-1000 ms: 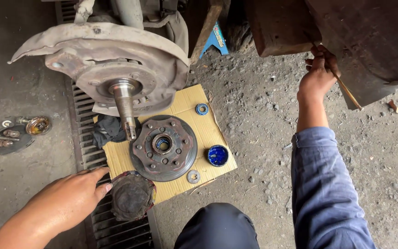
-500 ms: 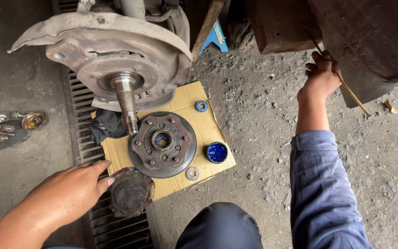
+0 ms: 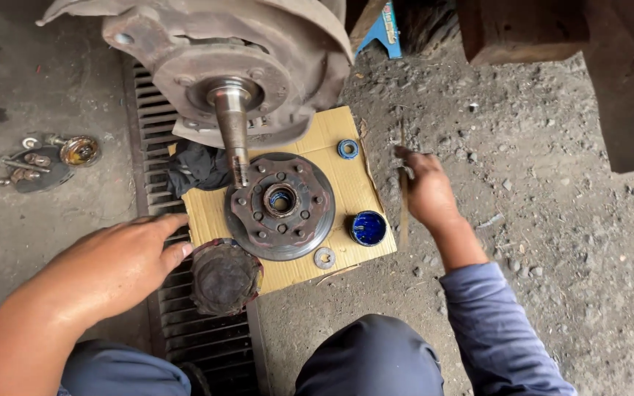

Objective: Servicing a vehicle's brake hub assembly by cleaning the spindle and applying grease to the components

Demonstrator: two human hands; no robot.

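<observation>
Right hand (image 3: 428, 192) is down from the vehicle underside, where it was reaching a second ago, and now sits low just beside the right edge of the cardboard sheet (image 3: 346, 183). Its fingers are closed around a thin stick (image 3: 403, 209), which runs roughly upright along the cardboard edge; motion blur hides exactly how the fingers sit on it.

Stick tip is near the small blue-lined grease cup (image 3: 368, 227) on the cardboard, apart from it, not touching.

Left hand (image 3: 115, 264) has barely moved: flat, fingers spread, pressed on the floor grating (image 3: 207, 345) at the left cardboard edge. It holds nothing. Fingertips just beside the dirty round dust cap (image 3: 224, 277), maybe touching its rim; can't tell.

Wheel hub (image 3: 280, 205) lies face up in the middle of the cardboard, untouched. Flat washer (image 3: 324, 257) sits just below it, blue ring seal (image 3: 347, 149) at the top right corner, black rag (image 3: 198, 167) at the top left.

Bare spindle (image 3: 233, 128) sticks out of the backing plate (image 3: 258, 44) above, pointing down over the hub's upper left rim. Loose small parts (image 3: 45, 161) lie well apart on the concrete to the left.

Read: the work has shifted from the underbody to the cardboard, stick and grease side.
</observation>
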